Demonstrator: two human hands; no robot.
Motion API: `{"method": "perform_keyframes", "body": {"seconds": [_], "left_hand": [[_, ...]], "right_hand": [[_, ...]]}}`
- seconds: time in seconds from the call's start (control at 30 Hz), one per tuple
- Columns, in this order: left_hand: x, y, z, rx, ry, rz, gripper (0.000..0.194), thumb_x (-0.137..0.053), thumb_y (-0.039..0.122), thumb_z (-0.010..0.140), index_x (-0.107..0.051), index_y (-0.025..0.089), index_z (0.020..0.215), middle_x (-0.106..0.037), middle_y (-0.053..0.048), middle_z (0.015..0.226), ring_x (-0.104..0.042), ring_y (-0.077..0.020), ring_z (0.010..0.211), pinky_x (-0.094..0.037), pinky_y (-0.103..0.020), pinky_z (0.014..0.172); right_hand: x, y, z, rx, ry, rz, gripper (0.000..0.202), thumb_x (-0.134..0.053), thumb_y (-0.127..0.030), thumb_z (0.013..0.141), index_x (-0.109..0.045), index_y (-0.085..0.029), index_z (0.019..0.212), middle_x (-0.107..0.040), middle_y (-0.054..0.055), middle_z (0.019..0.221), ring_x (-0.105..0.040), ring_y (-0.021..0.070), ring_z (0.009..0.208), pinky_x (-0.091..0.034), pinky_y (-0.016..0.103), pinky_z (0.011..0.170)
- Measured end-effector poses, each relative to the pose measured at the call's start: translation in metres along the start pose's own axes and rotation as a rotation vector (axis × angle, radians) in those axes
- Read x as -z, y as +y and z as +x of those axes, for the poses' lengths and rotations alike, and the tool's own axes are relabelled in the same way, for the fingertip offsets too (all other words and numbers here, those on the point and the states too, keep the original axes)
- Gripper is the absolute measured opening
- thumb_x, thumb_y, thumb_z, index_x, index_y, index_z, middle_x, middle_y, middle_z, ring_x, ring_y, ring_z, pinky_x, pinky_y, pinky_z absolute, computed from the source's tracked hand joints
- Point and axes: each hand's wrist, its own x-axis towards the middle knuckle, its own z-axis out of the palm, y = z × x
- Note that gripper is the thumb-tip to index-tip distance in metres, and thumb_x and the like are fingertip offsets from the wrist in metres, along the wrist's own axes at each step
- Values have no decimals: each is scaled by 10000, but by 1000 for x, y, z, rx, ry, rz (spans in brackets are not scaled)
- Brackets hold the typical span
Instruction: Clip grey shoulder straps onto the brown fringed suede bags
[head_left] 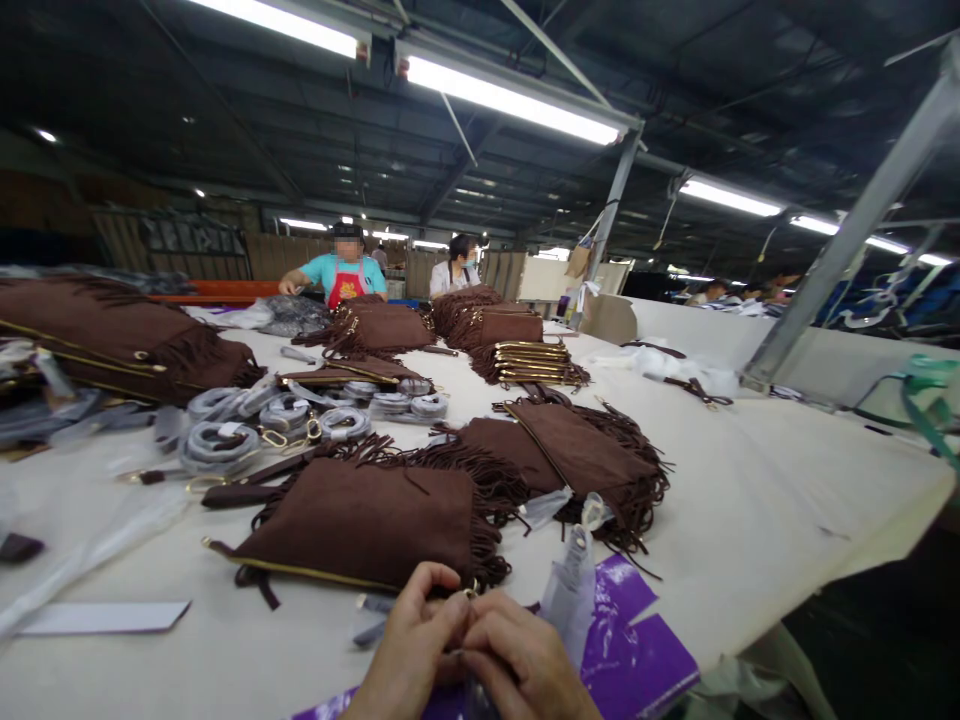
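Observation:
My left hand and my right hand meet at the bottom centre, fingers pinched together on a small metal fitting at the near corner of a brown fringed suede bag. The bag lies flat on the white table with a gold zipper along its near edge. A clear plastic sleeve stands just right of my right hand, over purple sheets.
More brown fringed bags lie across the table, stacked at left and far centre. Wrapped coiled straps sit mid-left. Two people work at the far end. A slanted metal post rises at right.

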Motion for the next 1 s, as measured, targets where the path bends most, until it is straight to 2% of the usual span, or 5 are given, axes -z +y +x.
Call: {"method": "perform_keyframes", "body": {"seconds": [0.1,0.2,0.33,0.5,1.0], "left_hand": [[-3,3,2,-14,47,20,577,-820,565,512,-490,184,793,-502,78,543,-430,-69,486,-290,-174,471],[-6,5,2,-26,85,-35,504,-823,509,525,-493,175,707,-517,65,539,-463,-78,508,-350,-184,493],[-5,2,-1,57,112,-116,417,-810,410,577,-489,187,719,-562,52,555,-515,-99,526,-469,-243,560],[-2,-1,0,50,96,-144,440,-816,398,570,-461,198,734,-558,61,513,-508,-89,484,-456,-224,524],[0,-4,0,31,73,-134,484,-817,466,577,-448,209,756,-564,55,525,-521,-96,480,-477,-243,549]], "right_hand": [[-1,1,-2,-66,-20,123,141,-554,-164,873,-621,-212,758,-657,37,879,-629,180,834,-484,252,739],[7,8,-7,-211,28,237,115,-606,-257,869,-654,-220,772,-658,47,1037,-634,201,893,-478,270,755],[20,16,-7,-374,216,29,159,-577,-308,898,-646,-220,785,-622,39,962,-597,188,783,-452,261,666],[18,13,5,-282,275,-269,205,-529,-250,898,-619,-217,717,-556,5,749,-554,177,699,-416,253,629],[10,21,7,-242,202,-467,238,-477,-222,887,-634,-203,709,-568,-3,638,-573,160,575,-357,263,551]]}}
